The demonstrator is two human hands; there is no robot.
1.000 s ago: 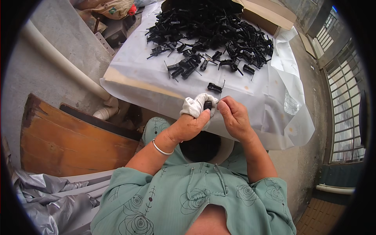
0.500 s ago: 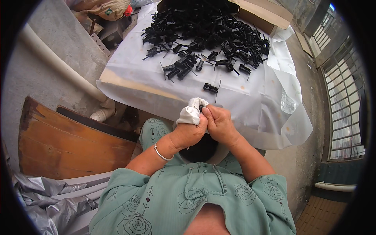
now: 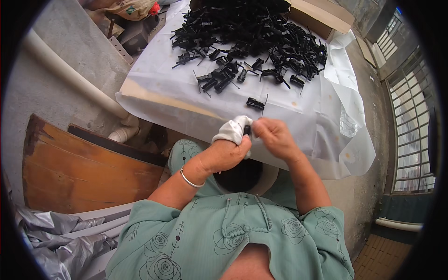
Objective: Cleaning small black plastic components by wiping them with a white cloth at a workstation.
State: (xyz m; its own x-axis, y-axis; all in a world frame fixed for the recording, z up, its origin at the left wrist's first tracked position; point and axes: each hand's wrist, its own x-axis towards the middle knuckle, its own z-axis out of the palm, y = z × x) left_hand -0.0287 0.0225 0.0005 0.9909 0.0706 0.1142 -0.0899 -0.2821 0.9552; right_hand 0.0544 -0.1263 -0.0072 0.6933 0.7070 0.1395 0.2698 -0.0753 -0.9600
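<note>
My left hand (image 3: 225, 155), its fingers covered by a white cloth (image 3: 228, 131), is closed around a small black plastic part (image 3: 247, 130). Just to the right, my right hand (image 3: 276, 139) has its fingers curled in a pinch near the part's upper end. What the pinch holds, if anything, is hidden. A single black part with thin prongs (image 3: 255, 103) lies on the table just beyond my hands. Farther back spreads a large heap of similar black parts (image 3: 247, 35), with several loose ones along its near edge.
White plastic sheeting (image 3: 158, 84) covers the table. Below my hands, a round pale bucket (image 3: 270, 179) with a dark inside stands between my knees. A cardboard box (image 3: 322, 16) sits at the back. Left are a wooden board (image 3: 84, 168) and a pipe (image 3: 70, 70).
My right hand has moved a little right and up, away from my left, and its fingers have curled in more. More of the black part in my left hand now shows.
</note>
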